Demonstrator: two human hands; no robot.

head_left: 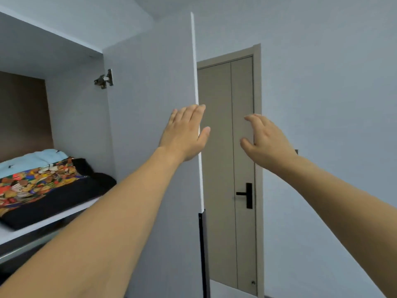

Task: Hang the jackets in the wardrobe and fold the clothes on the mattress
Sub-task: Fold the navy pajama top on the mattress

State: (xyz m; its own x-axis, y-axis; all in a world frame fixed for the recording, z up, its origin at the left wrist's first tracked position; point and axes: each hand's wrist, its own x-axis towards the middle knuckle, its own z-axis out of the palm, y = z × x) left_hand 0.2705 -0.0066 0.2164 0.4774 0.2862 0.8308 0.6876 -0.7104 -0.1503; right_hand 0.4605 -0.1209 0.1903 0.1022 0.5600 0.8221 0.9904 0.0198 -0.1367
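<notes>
The white wardrobe door [150, 104] stands open in front of me, its edge running down the middle of the view. My left hand [184, 134] lies flat against the door near that edge, fingers together and empty. To the right of the edge my right hand [266, 138] hovers with curled, spread fingers and holds nothing. On the wardrobe's upper shelf [43, 224] at the left lie folded clothes: a colourful patterned garment [36, 181] with black fabric, and a light blue piece [32, 160] behind it. No jackets or mattress are in view.
A metal hinge [104, 79] sits at the top of the wardrobe door. Behind it a beige room door [225, 136] with a black handle [246, 194] is closed. A pale wall [333, 104] fills the right side. A metal rail [23, 248] runs under the shelf.
</notes>
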